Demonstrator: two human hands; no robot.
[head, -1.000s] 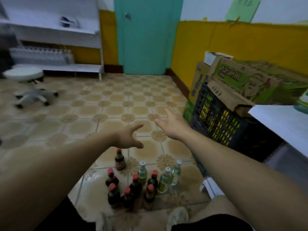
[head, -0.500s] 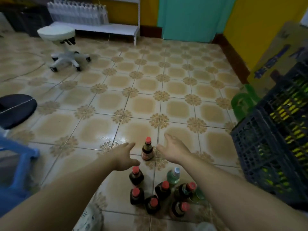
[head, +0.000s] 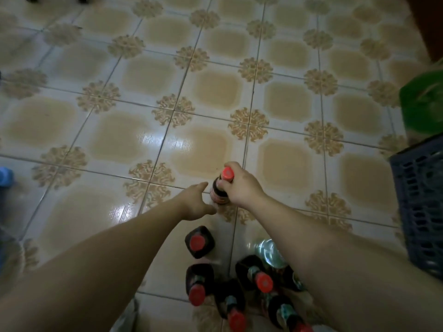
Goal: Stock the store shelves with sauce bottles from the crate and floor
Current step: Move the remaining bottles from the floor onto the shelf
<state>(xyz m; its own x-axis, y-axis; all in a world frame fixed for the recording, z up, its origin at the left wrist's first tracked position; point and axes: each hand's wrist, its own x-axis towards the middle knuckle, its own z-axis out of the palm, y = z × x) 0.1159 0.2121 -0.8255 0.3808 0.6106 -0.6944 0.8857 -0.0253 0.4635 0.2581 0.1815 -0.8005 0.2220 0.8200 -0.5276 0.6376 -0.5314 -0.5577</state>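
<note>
A dark sauce bottle with a red cap [head: 220, 191] stands alone on the tiled floor, ahead of the others. My right hand [head: 242, 185] is closed around its neck, just below the cap. My left hand [head: 195, 202] reaches in low beside the bottle's base, fingers apart, holding nothing. Nearer to me stand several more dark red-capped bottles [head: 199, 242] in a cluster, and a clear bottle [head: 269, 251] is partly hidden under my right forearm.
A dark blue slatted crate [head: 422, 204] stands at the right edge. Behind it lies a green plastic item [head: 424, 104]. Something blue [head: 5, 176] pokes in at the left edge. Patterned floor tiles stretch ahead.
My view has dropped closer to the floor. My right hand has closed on the lone bottle's neck, and my left hand has moved in beside its base.
</note>
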